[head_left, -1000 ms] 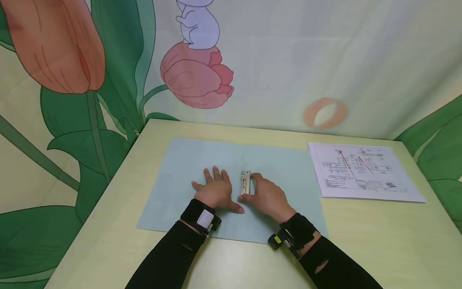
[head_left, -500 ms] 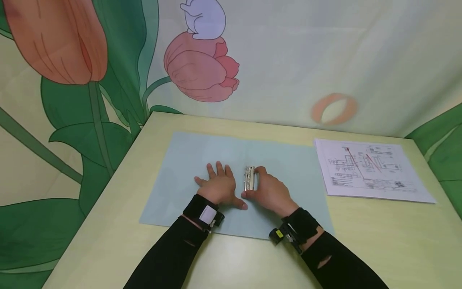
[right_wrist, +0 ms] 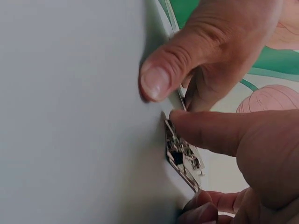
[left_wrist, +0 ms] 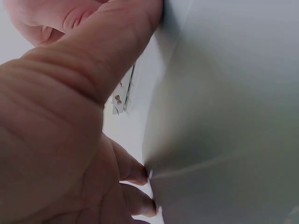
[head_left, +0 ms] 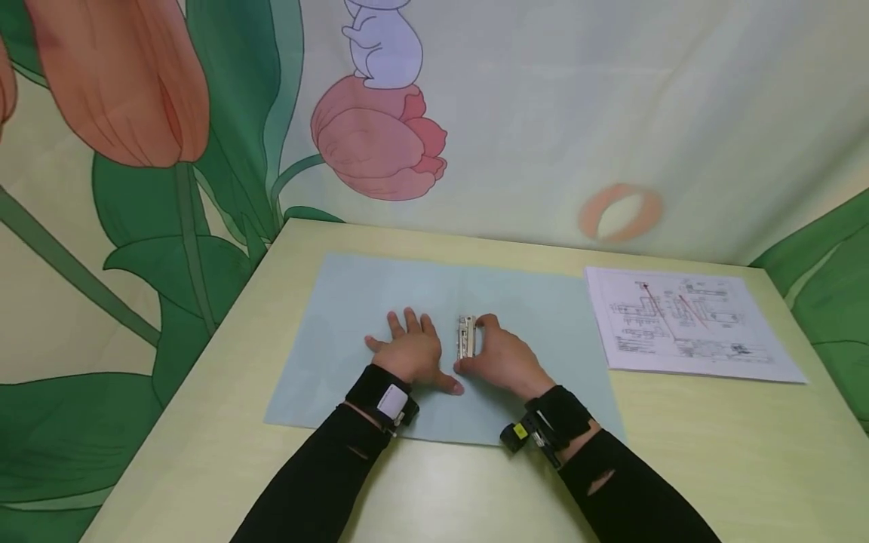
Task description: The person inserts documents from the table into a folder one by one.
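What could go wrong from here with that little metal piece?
The right hand seems to hold the metal piece only at its ends, so it might slip loose. Its exposed small parts could snag or pinch a fingertip. And the blue sheet under both might shift if the left hand, spread on it, moves.

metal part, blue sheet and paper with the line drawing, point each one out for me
Metal part [head_left: 466, 337]: head view, middle of its upper face
Blue sheet [head_left: 543, 304]: head view, bare area right of the metal part
Paper with the line drawing [head_left: 692, 323]: head view, middle of its printed face
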Demonstrator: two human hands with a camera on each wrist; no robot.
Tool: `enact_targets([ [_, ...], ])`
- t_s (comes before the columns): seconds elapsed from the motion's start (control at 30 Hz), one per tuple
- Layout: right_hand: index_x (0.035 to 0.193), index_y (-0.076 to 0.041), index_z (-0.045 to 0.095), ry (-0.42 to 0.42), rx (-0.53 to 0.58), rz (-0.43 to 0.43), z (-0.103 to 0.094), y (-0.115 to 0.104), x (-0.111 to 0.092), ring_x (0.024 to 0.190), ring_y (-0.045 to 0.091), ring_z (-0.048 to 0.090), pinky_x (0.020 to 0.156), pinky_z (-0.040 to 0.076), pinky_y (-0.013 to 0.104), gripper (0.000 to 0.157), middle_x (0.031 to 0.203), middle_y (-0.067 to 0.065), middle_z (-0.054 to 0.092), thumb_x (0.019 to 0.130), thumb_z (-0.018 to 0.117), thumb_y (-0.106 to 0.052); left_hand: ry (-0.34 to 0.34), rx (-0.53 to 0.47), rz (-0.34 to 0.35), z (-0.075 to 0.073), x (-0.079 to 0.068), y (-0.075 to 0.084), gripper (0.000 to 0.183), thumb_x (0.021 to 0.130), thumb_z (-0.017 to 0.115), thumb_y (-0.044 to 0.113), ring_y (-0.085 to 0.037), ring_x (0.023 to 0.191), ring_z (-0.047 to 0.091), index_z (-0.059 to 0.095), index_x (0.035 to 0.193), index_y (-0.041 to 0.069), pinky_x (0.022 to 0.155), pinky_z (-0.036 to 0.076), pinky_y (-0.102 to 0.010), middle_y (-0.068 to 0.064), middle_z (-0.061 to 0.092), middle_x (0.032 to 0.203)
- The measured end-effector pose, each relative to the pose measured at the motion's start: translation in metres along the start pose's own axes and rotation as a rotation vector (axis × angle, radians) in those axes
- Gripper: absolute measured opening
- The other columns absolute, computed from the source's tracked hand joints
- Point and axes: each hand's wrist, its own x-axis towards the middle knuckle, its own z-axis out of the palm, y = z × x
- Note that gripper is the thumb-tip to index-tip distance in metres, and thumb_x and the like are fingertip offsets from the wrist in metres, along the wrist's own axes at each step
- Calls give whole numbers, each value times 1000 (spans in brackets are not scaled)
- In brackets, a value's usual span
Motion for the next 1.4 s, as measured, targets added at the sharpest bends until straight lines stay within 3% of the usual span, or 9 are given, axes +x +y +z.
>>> enact_targets([
  [0.23,139,-6,37,-17,20,4,2,7,1,73,24,54,58,42,33,84,89,10,63,76,76,-45,-2,8,5,3,1,0,138,57,69,81,-49,142,0,11,154,3,97,21,-81,-24,5,160],
  [0.37,139,-7,40,-4,38,-17,2,10,2,78,23,57,61,44,34,84,98,13,66,80,65,-62,10,21,-9,4,2,-1,137,57,69,82,-48,143,1,11,154,4,97,21,-80,-23,5,161],
  [0.5,135,-8,45,36,38,-27,-1,11,3,85,23,59,66,47,36,91,106,15,67,76,55,-78,9,21,-8,4,2,-2,136,57,69,82,-48,143,2,11,154,5,97,21,-80,-23,5,161],
  [0.8,118,-11,58,135,109,-52,-12,10,19,79,21,62,66,49,38,84,90,8,69,77,46,-84,6,20,-7,5,0,-4,138,55,69,82,-48,143,0,11,154,5,97,21,-80,-23,4,161],
  [1.03,106,-8,59,157,191,3,-17,15,36,52,23,59,51,43,34,74,69,10,60,83,45,-78,1,25,-2,5,-4,-3,137,56,70,81,-49,143,1,11,154,6,97,21,-80,-23,4,161],
  [1.3,109,-7,60,124,203,0,-15,15,37,51,22,56,51,41,33,61,61,8,57,91,48,-64,20,29,0,4,-6,-2,136,57,69,81,-48,143,2,11,154,6,98,21,-79,-22,4,161],
  [1.4,113,-6,62,147,172,-34,-15,20,31,60,22,58,56,45,35,51,70,11,63,95,50,-53,26,23,-5,3,-7,-3,136,57,69,81,-48,143,2,11,154,6,98,21,-79,-22,4,161],
])
